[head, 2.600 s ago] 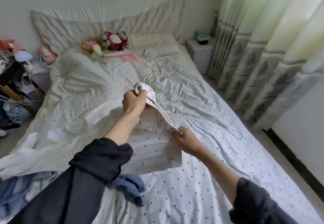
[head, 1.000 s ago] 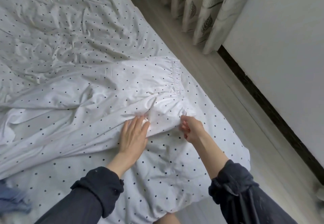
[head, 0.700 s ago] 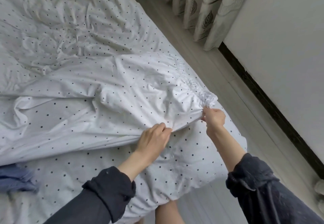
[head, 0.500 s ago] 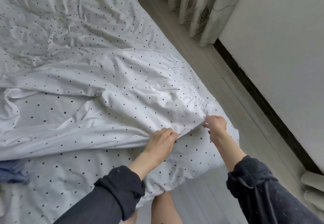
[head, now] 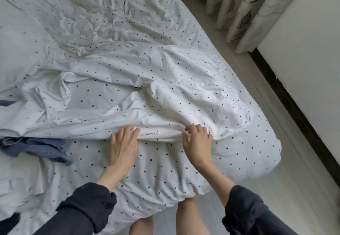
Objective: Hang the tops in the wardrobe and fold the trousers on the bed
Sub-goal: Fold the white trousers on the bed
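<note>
The left hand (head: 123,146) is laid nearly flat, fingers spread, on the near edge of the dotted white trousers (head: 165,95). The right hand (head: 197,142) is curled, its fingertips bunching the same edge. The trousers are spread on the bed (head: 239,161) just beyond both hands, their long axis running left to right, with the gathered waistband (head: 231,91) nearer the right hand. A blue garment (head: 36,147) is seen at the left.

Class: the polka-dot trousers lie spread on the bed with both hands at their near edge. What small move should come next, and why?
Probably smooth the near leg flat: the polka-dot trousers are still rumpled under the left hand and right hand, so a fold would crease.
</note>
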Available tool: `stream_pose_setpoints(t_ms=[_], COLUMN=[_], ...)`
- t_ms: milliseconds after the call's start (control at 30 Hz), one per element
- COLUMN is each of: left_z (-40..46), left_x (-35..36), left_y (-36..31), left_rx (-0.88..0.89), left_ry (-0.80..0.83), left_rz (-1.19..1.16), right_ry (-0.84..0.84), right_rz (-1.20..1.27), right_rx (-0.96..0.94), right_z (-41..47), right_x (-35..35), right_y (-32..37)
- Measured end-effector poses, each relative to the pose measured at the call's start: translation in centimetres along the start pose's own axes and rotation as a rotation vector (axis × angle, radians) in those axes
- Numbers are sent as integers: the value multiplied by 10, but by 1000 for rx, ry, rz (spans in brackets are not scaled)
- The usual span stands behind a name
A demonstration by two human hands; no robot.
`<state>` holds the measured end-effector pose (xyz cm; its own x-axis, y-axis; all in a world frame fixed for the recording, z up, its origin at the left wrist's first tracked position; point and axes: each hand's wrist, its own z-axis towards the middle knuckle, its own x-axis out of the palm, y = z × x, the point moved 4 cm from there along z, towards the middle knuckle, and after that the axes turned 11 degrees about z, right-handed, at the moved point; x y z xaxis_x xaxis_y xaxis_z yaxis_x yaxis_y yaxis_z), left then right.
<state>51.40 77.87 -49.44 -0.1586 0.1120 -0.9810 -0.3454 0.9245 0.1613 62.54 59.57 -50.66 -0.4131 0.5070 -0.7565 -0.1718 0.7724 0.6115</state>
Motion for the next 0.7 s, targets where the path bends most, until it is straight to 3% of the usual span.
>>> stream_pose_setpoints(t_ms=[133,233,433,700], left_z=[-11,-17,-27,-42], left_x=[8,11,15,11], left_y=[59,116,223,321], left_rx=[-51,-133,-288,-334], left_ry=[-15,-29,-25,-105], left_rz=[46,82,88,42], right_ry=[92,126,102,302], right_rz=[-190,-320,-269,-321], right_rx=[-309,-422,-560,-559], right_z=[-18,-23,-9,15], right_x=[46,81,130,185], right_y=[61,105,193,283])
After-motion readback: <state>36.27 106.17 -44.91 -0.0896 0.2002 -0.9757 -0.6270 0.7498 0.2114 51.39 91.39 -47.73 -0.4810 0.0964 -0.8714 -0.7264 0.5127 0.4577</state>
